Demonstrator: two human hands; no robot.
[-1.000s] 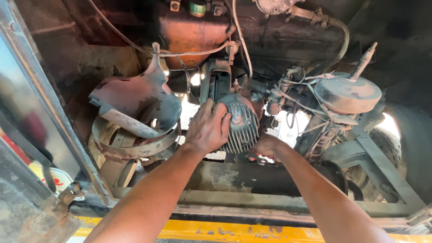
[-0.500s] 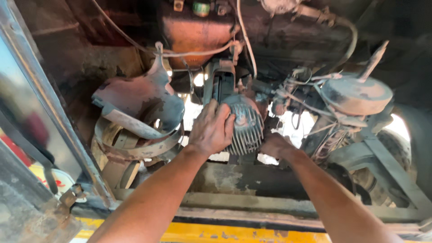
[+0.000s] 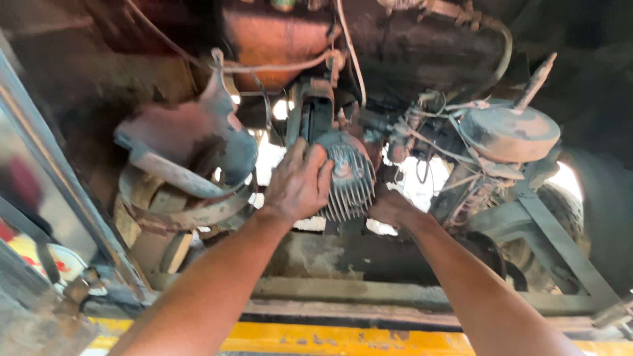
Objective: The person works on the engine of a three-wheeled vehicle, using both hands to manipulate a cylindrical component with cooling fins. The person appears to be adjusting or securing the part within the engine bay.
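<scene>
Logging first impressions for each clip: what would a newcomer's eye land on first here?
Most striking is the grey finned engine cylinder at the centre of the grimy engine bay, with the left hand spread flat against its left side. The right hand reaches in just below and to its right, partly hidden. A round, dusty air-cleaner canister sits at upper right, and a yellow body edge runs along the bottom.

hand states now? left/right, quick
Left hand: open, palm and fingers pressed on the finned engine cylinder head.
Right hand: below that head, fingers hidden; cannot tell.
</scene>
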